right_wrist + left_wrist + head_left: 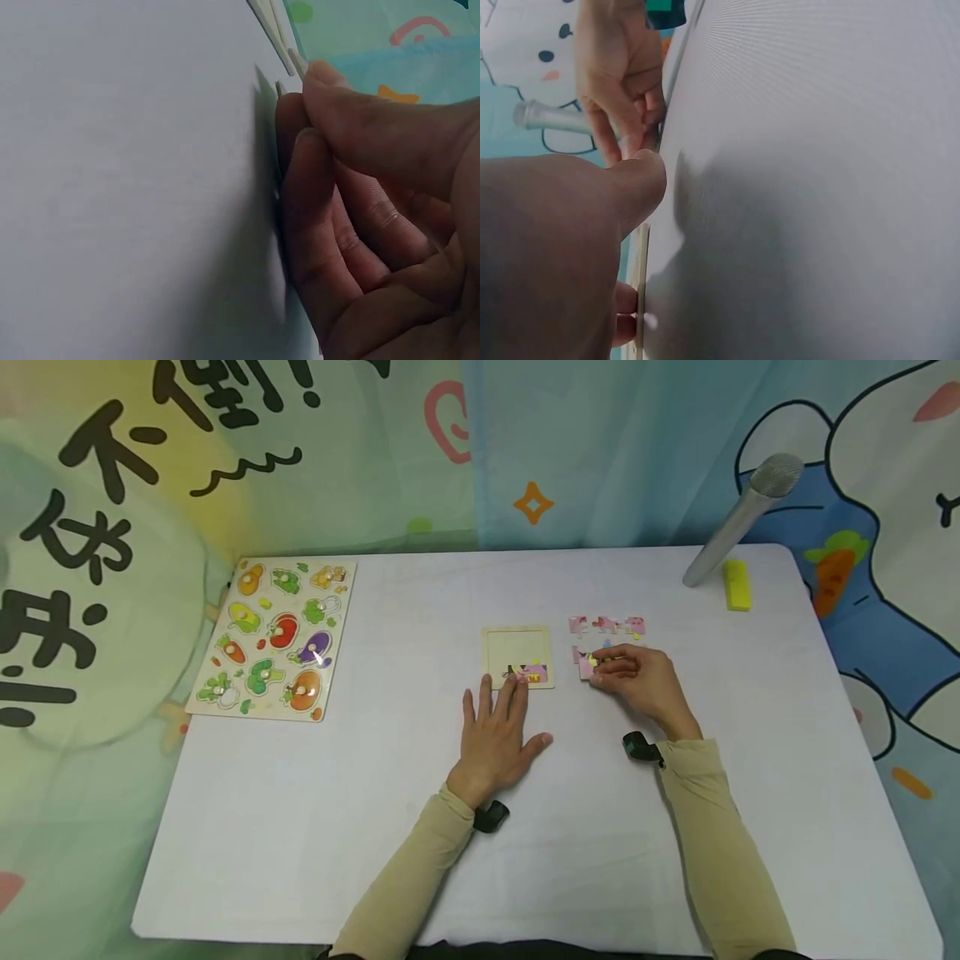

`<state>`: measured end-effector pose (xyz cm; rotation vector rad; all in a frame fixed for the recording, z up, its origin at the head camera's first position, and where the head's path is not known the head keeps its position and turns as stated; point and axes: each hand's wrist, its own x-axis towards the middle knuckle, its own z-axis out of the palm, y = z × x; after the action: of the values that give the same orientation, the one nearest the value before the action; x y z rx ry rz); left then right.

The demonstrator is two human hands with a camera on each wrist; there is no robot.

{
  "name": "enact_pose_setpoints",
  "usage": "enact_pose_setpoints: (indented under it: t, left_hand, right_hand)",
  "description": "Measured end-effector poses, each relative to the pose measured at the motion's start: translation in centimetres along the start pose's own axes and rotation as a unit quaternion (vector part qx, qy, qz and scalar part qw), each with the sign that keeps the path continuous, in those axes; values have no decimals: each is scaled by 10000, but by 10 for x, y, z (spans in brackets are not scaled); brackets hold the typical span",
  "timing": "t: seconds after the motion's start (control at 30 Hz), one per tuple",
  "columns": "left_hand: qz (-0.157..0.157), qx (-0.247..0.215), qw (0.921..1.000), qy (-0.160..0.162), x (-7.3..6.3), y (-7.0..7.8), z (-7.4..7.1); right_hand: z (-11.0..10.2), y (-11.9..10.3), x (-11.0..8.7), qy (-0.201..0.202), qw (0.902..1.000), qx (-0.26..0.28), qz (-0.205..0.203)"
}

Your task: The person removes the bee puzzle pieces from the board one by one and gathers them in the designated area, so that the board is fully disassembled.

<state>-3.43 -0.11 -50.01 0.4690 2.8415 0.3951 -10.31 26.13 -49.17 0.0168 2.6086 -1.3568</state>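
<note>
A small square wooden puzzle tray (516,645) lies on the table, with pink and yellow pieces (534,674) along its bottom inside. My left hand (491,743) is spread flat, its fingertips resting on the tray's near edge. To the right of the tray, my right hand (643,683) pinches a pink jigsaw piece (586,667) between thumb and fingers. In the right wrist view, the thin edge of that jigsaw piece (298,61) pokes out past the thumb tip. Several loose pieces (606,624) form a row just beyond this hand; others are partly hidden under its fingers.
A board of vegetable pictures (258,639) lies at the far left of the white table (315,835). At the back right, a grey microphone (738,522) stands beside a yellow block (737,585). A printed curtain (600,452) hangs behind the table.
</note>
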Motion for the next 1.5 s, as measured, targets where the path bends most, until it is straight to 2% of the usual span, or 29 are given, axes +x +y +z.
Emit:
enact_pose_setpoints:
  t: [0.2,0.37,0.5,0.7,0.87,1.17,1.5]
  left_hand:
    - [49,44,9999,135,3,0,-2]
    - [49,147,9996,215,6,0,-1]
    - [-12,116,9999,121,5,0,-2]
    - [-108,131,9998,-97,7,3,-4]
    - [-197,140,9994,-228,7,1,-6]
    - [-178,19,9991,-392,1,-6,-12]
    - [-83,-465,9979,-438,-1,-6,-13]
  right_hand:
    - [1,3,-3,-24,9997,136,-176]
    - [4,2,-5,-123,9989,-158,-424]
    - [7,0,-6,-180,9961,-577,-639]
    - [6,0,-10,-78,9926,-836,-878]
    - [6,2,-12,-26,9925,-891,-837]
    - [10,6,-11,-75,9935,-842,-757]
    - [9,5,-11,-113,9951,-796,-581]
